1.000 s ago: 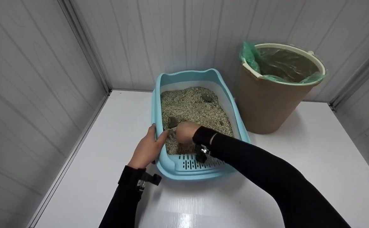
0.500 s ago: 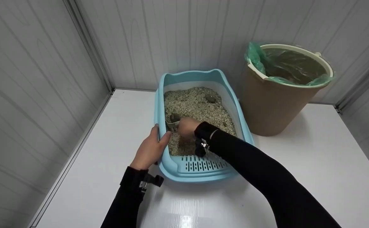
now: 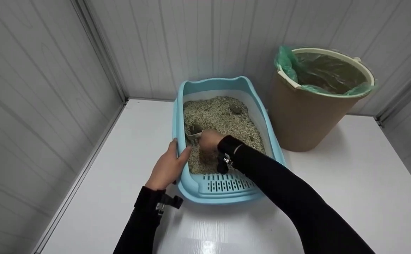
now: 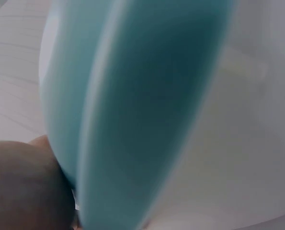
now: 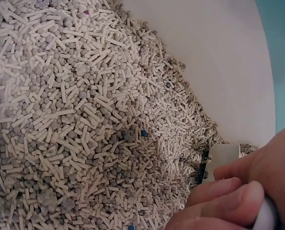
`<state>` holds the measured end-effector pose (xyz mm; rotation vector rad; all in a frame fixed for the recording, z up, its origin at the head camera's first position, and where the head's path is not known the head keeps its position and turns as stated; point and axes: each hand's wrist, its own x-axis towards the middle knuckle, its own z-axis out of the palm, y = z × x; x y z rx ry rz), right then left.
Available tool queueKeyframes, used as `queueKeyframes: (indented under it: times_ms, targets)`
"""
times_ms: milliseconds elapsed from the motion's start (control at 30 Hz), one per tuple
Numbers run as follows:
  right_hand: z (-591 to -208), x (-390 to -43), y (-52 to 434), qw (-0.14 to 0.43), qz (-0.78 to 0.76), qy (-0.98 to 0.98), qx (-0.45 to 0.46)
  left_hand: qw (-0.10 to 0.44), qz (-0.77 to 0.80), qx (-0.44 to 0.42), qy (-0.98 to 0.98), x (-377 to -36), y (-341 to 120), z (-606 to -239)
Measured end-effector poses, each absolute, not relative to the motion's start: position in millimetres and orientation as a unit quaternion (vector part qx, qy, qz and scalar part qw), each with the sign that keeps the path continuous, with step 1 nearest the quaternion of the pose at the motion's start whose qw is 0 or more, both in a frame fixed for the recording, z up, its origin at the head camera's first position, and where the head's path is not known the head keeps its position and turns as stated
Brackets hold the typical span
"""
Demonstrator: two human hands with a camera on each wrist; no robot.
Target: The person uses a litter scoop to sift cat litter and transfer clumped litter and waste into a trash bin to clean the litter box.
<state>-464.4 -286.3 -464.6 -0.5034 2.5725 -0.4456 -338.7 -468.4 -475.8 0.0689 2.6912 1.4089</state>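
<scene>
A light blue litter box (image 3: 223, 197) with a pale inner wall holds granular litter (image 3: 216, 116). My right hand (image 3: 210, 140) grips the handle of a pale litter scoop (image 3: 193, 135), low in the litter by the box's left wall. In the right wrist view, curled fingers wrap the scoop's handle (image 5: 266, 218) and its head is partly sunk in the litter. A dark clump (image 3: 195, 128) lies at the scoop's far edge. My left hand (image 3: 168, 165) grips the box's left rim, thumb on top; its other fingers are mostly hidden.
To the right of the box stands a tall brown bin (image 3: 300, 120), lined with a green plastic bag (image 3: 285, 63). Another dark clump (image 3: 235, 109) lies far right in the litter. Grey panel walls (image 3: 205, 38) enclose the white table (image 3: 120, 158) behind and at both sides.
The scoop in my right hand has shifted slightly away from me along the box's left wall, and the dark clump has moved a little with it. My left hand stays on the rim.
</scene>
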Motion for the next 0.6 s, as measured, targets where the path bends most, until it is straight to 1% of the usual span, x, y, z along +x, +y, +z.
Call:
queueKeyframes:
  times_ms: [200,367,600]
  targets:
    - [-469.5,-466.2,-284.9,0.242,-0.188,0.934,-0.184,0.055,0.467,0.026,0.882,-336.8,-468.7,-476.6]
    - [-463.8,-464.3,-287.3,0.253,-0.171,0.932,-0.194,0.055,0.469,0.027,0.881,-336.8,-466.2,-476.9]
    - [-457.7,-456.4,-295.9,0.232,-0.109,0.942,-0.218,0.049,0.465,0.036,0.883,-337.1,-463.7,-475.7]
